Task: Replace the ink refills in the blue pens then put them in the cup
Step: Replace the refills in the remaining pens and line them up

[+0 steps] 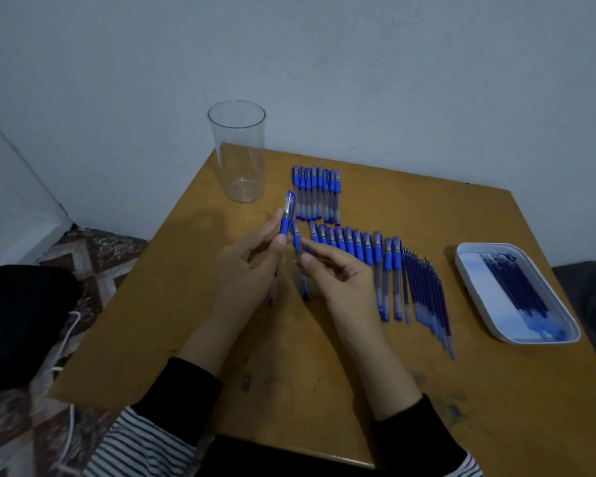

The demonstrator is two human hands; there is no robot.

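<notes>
My left hand [252, 270] grips a blue pen [286, 218] upright above the table, its capped end pointing up toward the clear cup [239, 153]. My right hand [338, 280] pinches a thin dark piece [312, 250] just right of that pen; whether it is a refill I cannot tell. Another blue pen [298, 256] lies on the table between my hands. A row of several blue pens [362, 253] lies to the right, and a second group of pens [315, 194] lies behind it. Loose refills [427, 297] lie beside the row.
A white tray [468, 270] holding several dark refills stands at the right of the wooden table [358, 390]. The cup stands at the table's far left corner by the wall. A black bag [21, 321] with a white cable sits left of the table.
</notes>
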